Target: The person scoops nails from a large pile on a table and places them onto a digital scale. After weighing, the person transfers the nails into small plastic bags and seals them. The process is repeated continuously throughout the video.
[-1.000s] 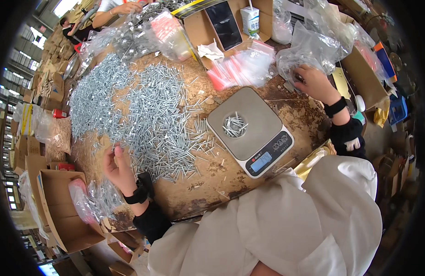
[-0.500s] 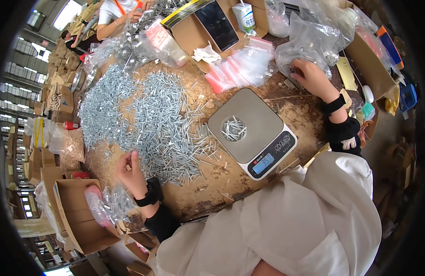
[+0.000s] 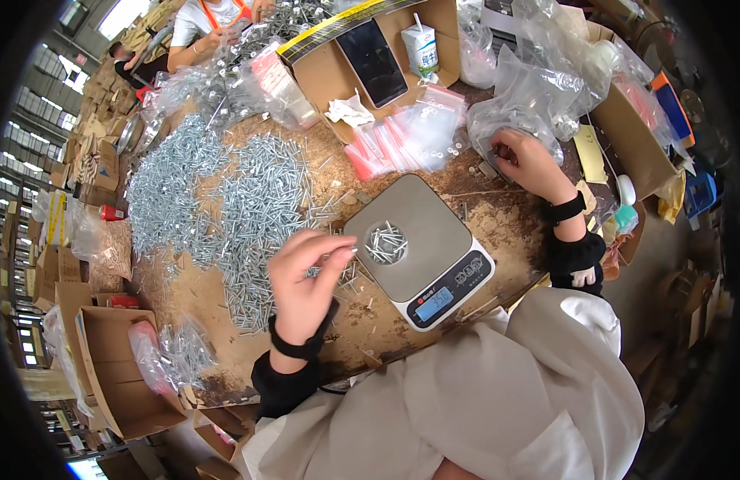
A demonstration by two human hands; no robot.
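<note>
Beside the left edge of a digital scale, my left hand is pinched, with the tip of a small silvery screw just showing at its fingertips. On the scale's grey plate sits a small round dish with several screws in it. Left of the scale a wide heap of silvery screws covers the tabletop. My right hand is curled closed next to a clear plastic bag beyond the scale. What its fingers hold, if anything, is hidden.
Zip bags with red edges lie behind the scale. A cardboard box holds a phone and a drink carton. Another open box stands at the left. A co-worker's hands are at the far side.
My left hand has moved right from the near edge of the screw heap to the scale's left side. My right hand stays by the plastic bag. The whole view has shifted slightly.
</note>
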